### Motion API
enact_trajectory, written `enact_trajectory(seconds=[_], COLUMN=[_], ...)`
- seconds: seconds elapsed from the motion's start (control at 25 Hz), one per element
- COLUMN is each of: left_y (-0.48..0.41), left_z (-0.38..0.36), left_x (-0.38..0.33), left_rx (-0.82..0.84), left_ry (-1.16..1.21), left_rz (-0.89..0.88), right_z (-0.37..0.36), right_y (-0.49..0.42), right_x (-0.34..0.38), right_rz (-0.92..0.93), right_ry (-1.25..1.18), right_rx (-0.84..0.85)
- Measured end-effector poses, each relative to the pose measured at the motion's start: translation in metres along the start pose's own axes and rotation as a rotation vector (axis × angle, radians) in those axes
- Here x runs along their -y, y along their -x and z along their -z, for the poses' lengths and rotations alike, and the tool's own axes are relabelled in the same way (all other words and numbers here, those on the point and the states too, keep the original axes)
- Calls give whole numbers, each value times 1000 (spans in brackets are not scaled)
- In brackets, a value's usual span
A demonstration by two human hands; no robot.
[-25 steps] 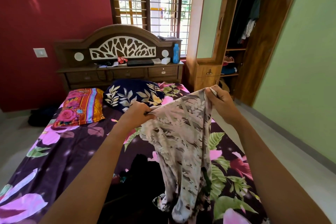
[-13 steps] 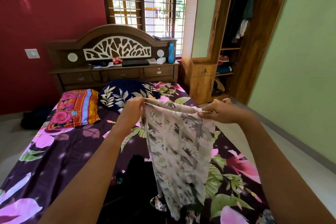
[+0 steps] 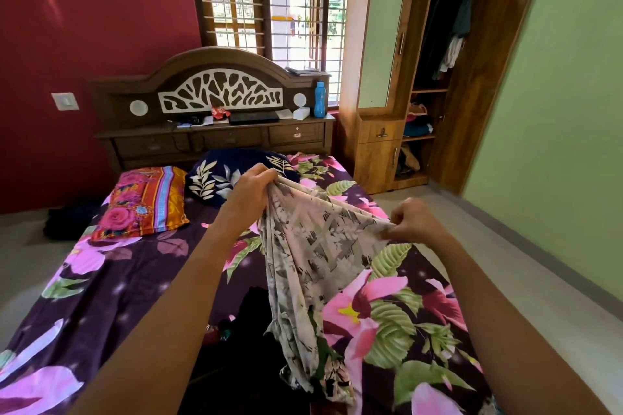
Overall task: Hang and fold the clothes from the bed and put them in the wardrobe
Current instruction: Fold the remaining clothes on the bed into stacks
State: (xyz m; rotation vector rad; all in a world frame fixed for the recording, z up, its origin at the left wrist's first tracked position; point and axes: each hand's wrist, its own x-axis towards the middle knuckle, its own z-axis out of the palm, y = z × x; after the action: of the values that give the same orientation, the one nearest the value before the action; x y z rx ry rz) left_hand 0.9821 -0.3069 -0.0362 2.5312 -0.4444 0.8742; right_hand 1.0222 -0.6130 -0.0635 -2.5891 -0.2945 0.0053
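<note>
Head view: left hand [image 3: 251, 192] and right hand [image 3: 413, 222] each pinch the printed garment's [image 3: 313, 256] top edge. Its long axis hangs downward toward the bed [image 3: 111, 286], top edge sloping down to the right.

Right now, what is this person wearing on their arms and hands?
Nothing that shows: no sleeves, gloves, watch or bracelet are in view, right to the bottom edge of the picture. The left hand and the right hand show no rings.

Both arms extended forward; left hand [image 3: 251, 194] raised, fingers [image 3: 265, 176] curled gripping garment [image 3: 313, 246] edge; right hand [image 3: 413, 222] lower, pinching it.
</note>
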Motion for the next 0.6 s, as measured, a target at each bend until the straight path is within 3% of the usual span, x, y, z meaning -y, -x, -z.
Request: enact_trajectory(seconds=[0.08, 0.24, 0.4, 0.48, 0.6], left_y=[-1, -5, -22, -31, -32], left_z=[3, 4, 19, 28, 23], left_x=[6, 7, 1, -6, -15], left_rx=[-8, -13, -186, -255, -199], left_ry=[-24, -53, -42, 15, 283], left_rz=[25, 37, 44, 38, 118], right_z=[-4, 2, 44, 64, 82], right_y=[0, -13, -10, -3, 6], right_x=[-2, 8, 46, 68, 91], right_rz=[1, 73, 206, 324, 489], right_ry=[-295, -303, -614, -632, -610], right_rx=[-142, -393, -633, -770, -908])
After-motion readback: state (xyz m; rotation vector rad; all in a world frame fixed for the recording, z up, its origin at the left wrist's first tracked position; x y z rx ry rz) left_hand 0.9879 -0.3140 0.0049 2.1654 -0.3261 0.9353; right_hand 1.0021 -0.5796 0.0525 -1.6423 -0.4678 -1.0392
